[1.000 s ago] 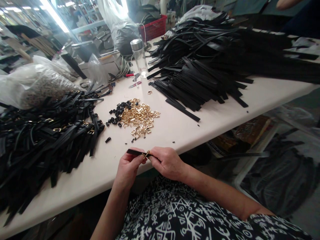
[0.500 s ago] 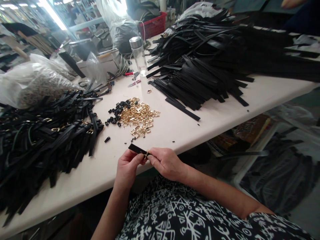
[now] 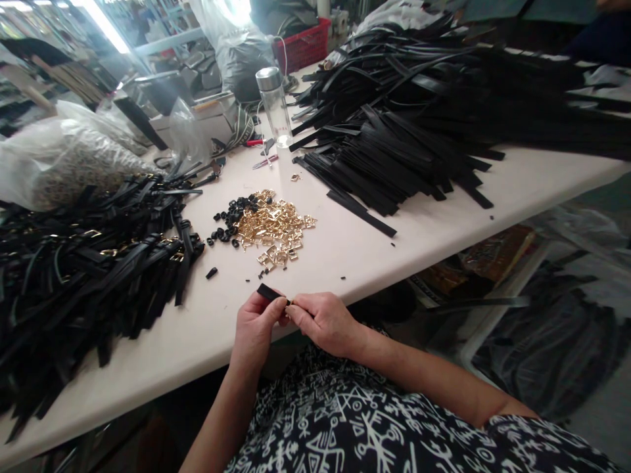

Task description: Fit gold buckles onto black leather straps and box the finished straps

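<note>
Just off the table's near edge, my left hand [image 3: 256, 322] pinches a black strap [image 3: 269, 292] between thumb and fingers, its end sticking up past them. My right hand [image 3: 323, 322] is closed against the left, gripping the strap where a bit of gold buckle [image 3: 290, 302] shows; most of the buckle is hidden by fingers. Beyond the hands on the table lies a heap of gold buckles [image 3: 273, 223], with small black loops [image 3: 227, 226] along its left side. One loose black loop [image 3: 211, 272] sits apart, nearer to my left hand.
Straps with buckles [image 3: 113, 263] are piled on the left. Plain black straps [image 3: 394, 157] cover the table's right side. A glass bottle [image 3: 275, 108] stands behind the buckles, near small snips [image 3: 265, 162]. Behind are a red basket [image 3: 305, 49] and plastic bags [image 3: 64, 157].
My hands have drawn closer together and my fingers now cover more of the buckle. The strap's free end shows shorter above my left hand.
</note>
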Tool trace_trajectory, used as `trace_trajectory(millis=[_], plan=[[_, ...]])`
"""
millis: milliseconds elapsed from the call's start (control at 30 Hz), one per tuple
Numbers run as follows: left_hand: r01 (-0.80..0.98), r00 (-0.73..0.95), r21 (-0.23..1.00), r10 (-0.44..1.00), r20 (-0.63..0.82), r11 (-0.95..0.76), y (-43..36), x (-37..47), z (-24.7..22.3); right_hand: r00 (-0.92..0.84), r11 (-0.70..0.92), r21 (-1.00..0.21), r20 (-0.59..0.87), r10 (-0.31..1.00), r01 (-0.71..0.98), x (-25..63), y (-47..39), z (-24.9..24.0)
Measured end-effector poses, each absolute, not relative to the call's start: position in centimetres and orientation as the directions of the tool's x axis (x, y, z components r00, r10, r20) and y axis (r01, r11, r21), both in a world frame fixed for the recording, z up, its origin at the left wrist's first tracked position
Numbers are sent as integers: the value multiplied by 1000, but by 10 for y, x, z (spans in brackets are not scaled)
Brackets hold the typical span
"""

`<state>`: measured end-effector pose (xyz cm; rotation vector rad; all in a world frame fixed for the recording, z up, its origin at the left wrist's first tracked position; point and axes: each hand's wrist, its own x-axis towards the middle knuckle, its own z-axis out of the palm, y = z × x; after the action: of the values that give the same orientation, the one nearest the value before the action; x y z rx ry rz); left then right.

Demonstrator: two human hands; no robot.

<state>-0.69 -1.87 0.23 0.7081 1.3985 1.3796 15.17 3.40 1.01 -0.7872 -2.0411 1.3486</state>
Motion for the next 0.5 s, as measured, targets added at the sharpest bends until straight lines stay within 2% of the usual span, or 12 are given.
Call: trace_trajectory(millis=[100,200,500], plan=[[-329,-263,925,923,-282,189,-20,-6,4,-643,170,-979,57,764,115,152,34,10],[-349,-219,919,937,-271,185,-19,-6,4,-643,104,-991,24,765,86,152,34,8],[-345,-256,924,931,-260,163,-18,-2,2,-648,250,-960,109,753,128,153,34,7]])
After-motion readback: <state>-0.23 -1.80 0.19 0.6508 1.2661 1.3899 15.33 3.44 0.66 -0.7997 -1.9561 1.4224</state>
